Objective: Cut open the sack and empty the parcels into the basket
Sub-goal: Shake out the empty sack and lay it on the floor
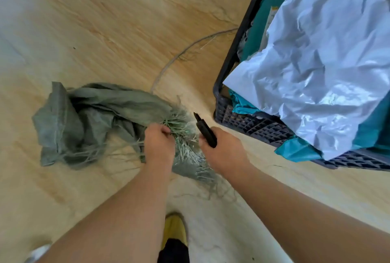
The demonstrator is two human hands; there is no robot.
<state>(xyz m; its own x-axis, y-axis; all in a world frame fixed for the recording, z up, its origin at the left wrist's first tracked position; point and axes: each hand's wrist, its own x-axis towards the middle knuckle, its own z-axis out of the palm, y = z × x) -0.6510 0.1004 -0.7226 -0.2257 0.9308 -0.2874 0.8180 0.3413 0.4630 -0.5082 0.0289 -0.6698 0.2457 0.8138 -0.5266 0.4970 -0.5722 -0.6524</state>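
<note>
While gripped, sack (84, 115) under left hand (159, 144)

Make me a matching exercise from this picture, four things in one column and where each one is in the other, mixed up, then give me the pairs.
Things:
1. black cutter
2. green sack
3. silver parcel
4. loose cord

Places:
A. atop the dark basket
B. on the floor, frayed end gripped by the left hand
C. in the right hand
D. curving across the floor toward the basket

Pairs: 1-C, 2-B, 3-A, 4-D

Parcel-sorting or warehouse space, bare sandy-toned floor (105, 20), dark plastic basket (253, 123) heaped with grey and teal mailer parcels (316, 62), emptied woven sack (88, 115) on the floor
</note>
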